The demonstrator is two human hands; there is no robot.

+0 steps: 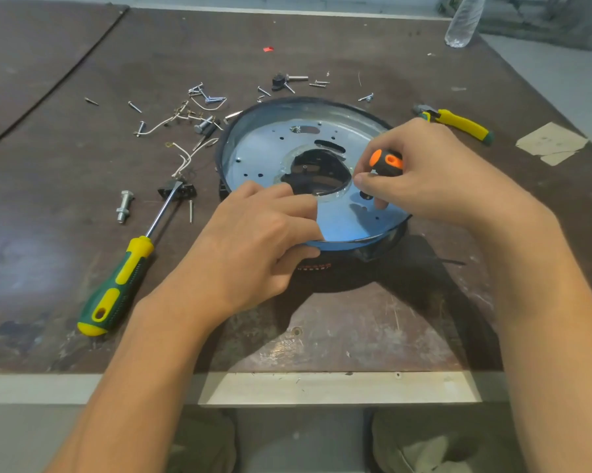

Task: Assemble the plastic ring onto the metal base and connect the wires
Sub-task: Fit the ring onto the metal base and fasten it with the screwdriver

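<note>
Farthest out to the left of the left hand, a long green-and-yellow screwdriver (117, 285) lies on the table (321, 336), its tip next to a small black part. A bolt with a nut (124, 206) sits just beside its shaft. Beyond that, loose screws (199, 93) and a few white wires (182, 158) are scattered, well apart from both hands and joined to nothing.

The left hand (263, 230) grasps the near rim of the metal base (270, 148), with its fingers laid over the top face and the thumb tucked under the edge. The base sits between the two hands. Under it shows a black part (379, 245) that I take for the plastic ring, with red lettering below the left thumb.

The right hand (434, 172) is clenched round a stubby orange screwdriver (386, 162), held upright over the base's right side. Its tip is hidden by the fingers, so I cannot tell whether it sits in a screw.

This looks like fastening the base to the ring. To do it well, I would press the rim down firmly so the holes stay lined up, hold the driver square to the plate, and turn gently until the screw bites.

Beyond the right hand lie yellow-handled pliers (458, 122). Further right is a scrap of paper (553, 143), with a clear bottle (465, 22) at the far edge.
</note>
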